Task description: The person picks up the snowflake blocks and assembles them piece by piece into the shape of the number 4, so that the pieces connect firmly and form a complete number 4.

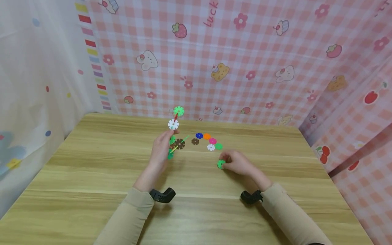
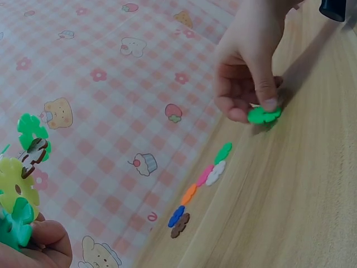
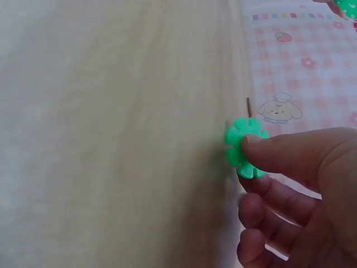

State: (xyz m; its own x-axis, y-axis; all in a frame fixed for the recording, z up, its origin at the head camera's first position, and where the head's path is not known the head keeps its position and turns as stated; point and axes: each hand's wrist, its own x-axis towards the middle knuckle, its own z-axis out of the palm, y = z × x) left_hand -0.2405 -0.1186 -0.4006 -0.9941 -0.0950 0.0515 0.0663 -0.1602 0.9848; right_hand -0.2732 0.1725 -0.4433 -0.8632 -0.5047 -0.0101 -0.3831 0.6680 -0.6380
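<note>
My left hand (image 1: 160,147) grips an assembly of interlocked snowflake discs above the table. Its upper end shows a light green disc (image 1: 179,111), a red one seen edge-on and a white disc (image 1: 173,124). Lower down, brown (image 1: 179,144), green and yellow discs join at angles; the left wrist view also shows a yellow disc (image 2: 19,187) by the thumb. Part of the assembly is hidden behind the hand. My right hand (image 1: 236,162) pinches a single green snowflake disc (image 3: 244,148) between thumb and fingers, just over the wood, apart from the assembly.
Between the hands, loose discs lie in a curved group on the wooden table (image 1: 196,211): brown (image 1: 195,141), blue (image 1: 199,135), orange (image 1: 207,136), pink (image 1: 212,141), white (image 1: 211,147) and green (image 1: 218,146). A pink checked cloth (image 1: 196,61) hangs behind the table.
</note>
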